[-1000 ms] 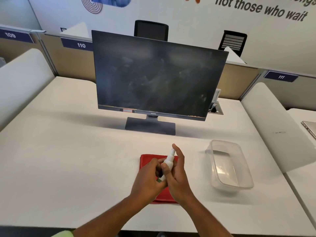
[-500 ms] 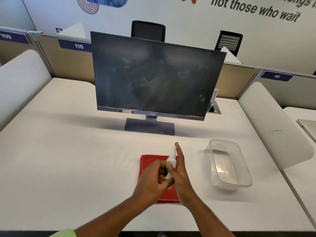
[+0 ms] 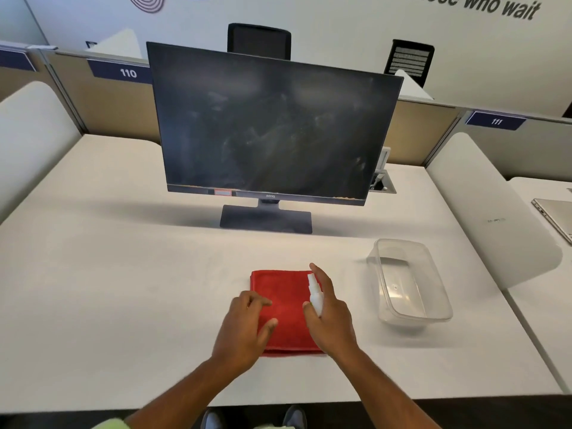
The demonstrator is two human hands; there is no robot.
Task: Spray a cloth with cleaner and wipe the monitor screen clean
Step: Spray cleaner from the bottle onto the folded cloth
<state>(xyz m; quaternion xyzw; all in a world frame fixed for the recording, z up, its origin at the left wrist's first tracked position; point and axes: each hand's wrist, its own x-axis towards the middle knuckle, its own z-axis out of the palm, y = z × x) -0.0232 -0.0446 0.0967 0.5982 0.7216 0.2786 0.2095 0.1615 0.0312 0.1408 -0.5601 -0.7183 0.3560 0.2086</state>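
On the white bench [image 3: 93,289] in front of me, the red cloth [image 3: 288,308] lay folded flat, just short of the monitor [image 3: 272,125]. My right hand [image 3: 331,317] had its fingers curled round the small white spray bottle [image 3: 315,294], nozzle up, over the cloth's right side. My left hand [image 3: 247,329] rested on the cloth's left edge, fingers loose and apart. I judged the spraying was at hand or under way; I could not tell whether the cloth was damp. Smears covered the screen, so all the wiping was left. A clear plastic tub [image 3: 408,283] stood beside the cloth.
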